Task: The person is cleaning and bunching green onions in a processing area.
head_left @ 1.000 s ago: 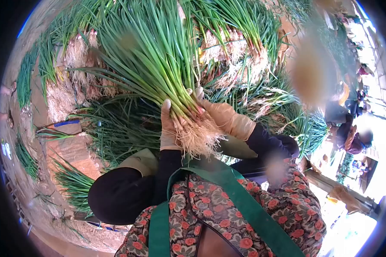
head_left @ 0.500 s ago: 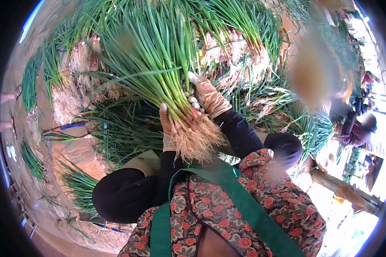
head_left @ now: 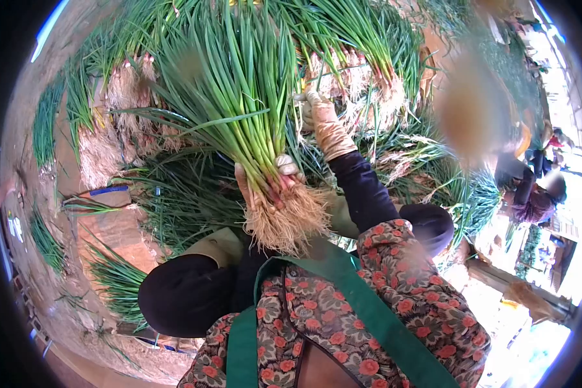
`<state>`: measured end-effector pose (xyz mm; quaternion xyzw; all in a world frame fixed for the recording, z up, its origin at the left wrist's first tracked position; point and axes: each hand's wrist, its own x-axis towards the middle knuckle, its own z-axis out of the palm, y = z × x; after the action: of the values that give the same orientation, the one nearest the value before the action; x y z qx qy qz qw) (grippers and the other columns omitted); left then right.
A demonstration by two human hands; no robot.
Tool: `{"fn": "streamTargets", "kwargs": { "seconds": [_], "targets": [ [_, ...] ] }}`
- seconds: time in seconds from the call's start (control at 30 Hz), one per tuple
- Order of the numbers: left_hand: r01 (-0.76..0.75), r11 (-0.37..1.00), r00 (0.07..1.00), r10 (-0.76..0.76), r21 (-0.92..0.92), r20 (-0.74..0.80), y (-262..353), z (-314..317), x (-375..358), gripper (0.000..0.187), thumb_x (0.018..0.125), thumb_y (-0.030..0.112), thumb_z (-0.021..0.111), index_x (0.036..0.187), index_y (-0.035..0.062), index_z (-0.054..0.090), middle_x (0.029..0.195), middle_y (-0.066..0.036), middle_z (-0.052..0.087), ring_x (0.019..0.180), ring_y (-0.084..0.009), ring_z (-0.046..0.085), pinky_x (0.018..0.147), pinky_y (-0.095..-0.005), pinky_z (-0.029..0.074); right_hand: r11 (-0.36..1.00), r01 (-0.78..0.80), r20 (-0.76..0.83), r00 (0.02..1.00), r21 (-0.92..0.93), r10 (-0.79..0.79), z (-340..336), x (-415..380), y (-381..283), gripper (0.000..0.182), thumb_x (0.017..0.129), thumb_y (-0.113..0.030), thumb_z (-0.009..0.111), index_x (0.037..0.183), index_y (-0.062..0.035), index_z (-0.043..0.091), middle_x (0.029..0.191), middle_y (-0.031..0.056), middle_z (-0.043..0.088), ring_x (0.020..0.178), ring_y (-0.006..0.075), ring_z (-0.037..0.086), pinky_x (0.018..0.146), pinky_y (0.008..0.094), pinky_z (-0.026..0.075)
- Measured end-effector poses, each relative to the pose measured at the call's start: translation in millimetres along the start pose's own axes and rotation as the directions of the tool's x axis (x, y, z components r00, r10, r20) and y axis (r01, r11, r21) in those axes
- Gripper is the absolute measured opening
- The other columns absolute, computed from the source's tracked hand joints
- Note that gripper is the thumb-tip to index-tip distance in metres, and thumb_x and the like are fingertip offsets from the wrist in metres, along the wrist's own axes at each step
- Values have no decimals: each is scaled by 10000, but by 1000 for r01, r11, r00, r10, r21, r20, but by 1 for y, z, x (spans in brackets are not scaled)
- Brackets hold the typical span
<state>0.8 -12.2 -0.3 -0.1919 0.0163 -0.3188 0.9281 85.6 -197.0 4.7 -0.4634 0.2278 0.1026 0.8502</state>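
Observation:
A thick bunch of spring onions (head_left: 255,129) is held in front of me, green leaves upward and pale stringy roots hanging toward my lap. My gloved left hand (head_left: 242,181) wraps around its lower stalks. Part of that hand is behind the bunch, and white-gloved fingertips show on its right side. My right hand (head_left: 318,118), also gloved, is off the bunch, just to its right, with fingers curled in. Whatever lies inside those fingers is too hidden to name.
More spring onions with roots (head_left: 352,71) lie ahead, and another rooty pile (head_left: 100,152) is at left. Loose green leaves (head_left: 187,187) spread beside my knee. Brown cardboard (head_left: 116,233) lies on the ground at left. Another person (head_left: 537,197) is at far right.
My right hand has let go of the bunch and moved up and slightly right. The left hand keeps its hold, with the bunch shifted slightly down.

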Motion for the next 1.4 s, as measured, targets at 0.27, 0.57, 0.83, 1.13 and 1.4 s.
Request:
{"fn": "streamTargets", "kwargs": {
  "seconds": [0.27, 0.57, 0.83, 1.13, 1.4],
  "targets": [
    [41, 977, 998, -30, 207, -54, 14, -9, -7, 781, 826, 607, 508, 1344, 46, 346, 1054, -154, 523, 949, -268, 514, 849, -477, 444, 882, -172, -67, 985, -438, 159, 6, -21, 39, 259, 937, -285, 523, 881, -48, 612, 576, -1, 545, 382, 102, 450, 354, 252, 340],
    [-36, 993, 995, 25, 110, 99, 8, -12, -1, 780, 836, 548, 530, 1373, 28, 306, 1112, -163, 513, 994, -304, 516, 886, -532, 423, 958, 34, 13, 999, -285, -32, -10, -47, 49, 237, 884, -238, 613, 996, -28, 615, 760, 43, 643, 490, 78, 510, 429, 201, 378],
    [15, 974, 967, 44, 226, -253, 2, 17, 4, 726, 821, 525, 566, 1303, 13, 383, 976, -162, 579, 892, -319, 600, 820, -485, 519, 394, 88, 25, 986, -915, -162, -1, -29, 50, 247, 899, -219, 560, 977, 8, 614, 729, 108, 621, 614, 186, 564, 557, 327, 457],
    [76, 996, 989, -71, -39, 129, 8, 1, 5, 779, 839, 500, 578, 1389, 66, 238, 1213, -170, 466, 1066, -278, 478, 986, -483, 355, 781, -41, -270, 948, -624, -166, -85, 8, 51, 304, 851, -174, 614, 1128, -84, 530, 729, 5, 569, 517, 102, 489, 470, 218, 419],
    [114, 990, 988, -121, 77, 98, 10, 16, 2, 876, 842, 495, 591, 1427, 27, 137, 1166, -135, 512, 1086, -293, 512, 1079, -536, 226, 353, -99, -224, 915, -930, -335, -65, 47, 46, 577, 765, -362, 707, 1138, 39, 528, 1059, 242, 618, 1023, 364, 587, 861, 387, 460]
  ]
}}
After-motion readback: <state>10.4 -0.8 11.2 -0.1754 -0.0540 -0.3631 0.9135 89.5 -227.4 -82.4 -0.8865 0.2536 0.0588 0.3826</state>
